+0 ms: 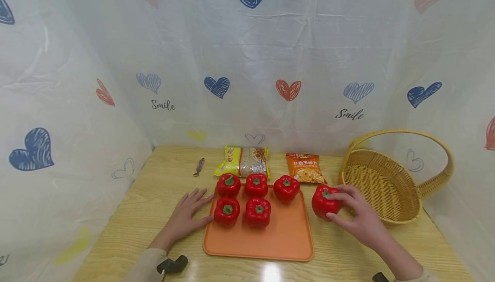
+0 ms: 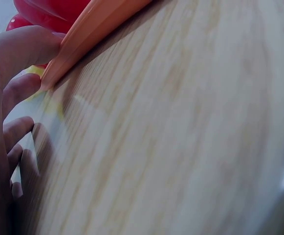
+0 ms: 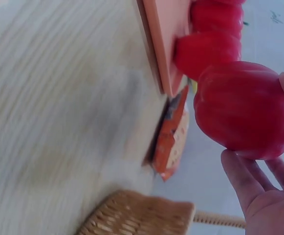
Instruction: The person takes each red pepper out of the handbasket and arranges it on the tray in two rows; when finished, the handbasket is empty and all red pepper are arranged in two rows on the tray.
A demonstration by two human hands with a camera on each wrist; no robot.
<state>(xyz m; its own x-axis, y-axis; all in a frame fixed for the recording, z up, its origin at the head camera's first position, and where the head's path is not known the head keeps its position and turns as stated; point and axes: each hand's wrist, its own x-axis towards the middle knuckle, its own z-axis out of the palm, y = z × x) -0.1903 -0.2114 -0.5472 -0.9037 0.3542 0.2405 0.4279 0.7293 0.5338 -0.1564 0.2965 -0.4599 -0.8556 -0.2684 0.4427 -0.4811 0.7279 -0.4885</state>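
My right hand (image 1: 357, 215) grips a red bell pepper (image 1: 324, 202) between thumb and fingers, held above the table just right of the orange tray (image 1: 286, 239). In the right wrist view that same pepper (image 3: 247, 110) hangs clear of the wood. Several more red bell peppers stand on the tray in two rows, stems up, among them a front-row pepper (image 1: 258, 212) and a back-right pepper (image 1: 286, 188). At the tray's left edge lies my left hand (image 1: 188, 215), fingers spread; in the left wrist view its thumb (image 2: 39, 46) touches the tray rim (image 2: 78, 41).
A wicker basket (image 1: 379, 183) with a tall handle stands at the right, close beside my right hand. Behind the tray lie a yellow snack bag (image 1: 247, 161), an orange snack bag (image 1: 305, 168) and a small wrapped item (image 1: 199, 167). A heart-printed curtain (image 1: 247, 58) hangs behind the table.
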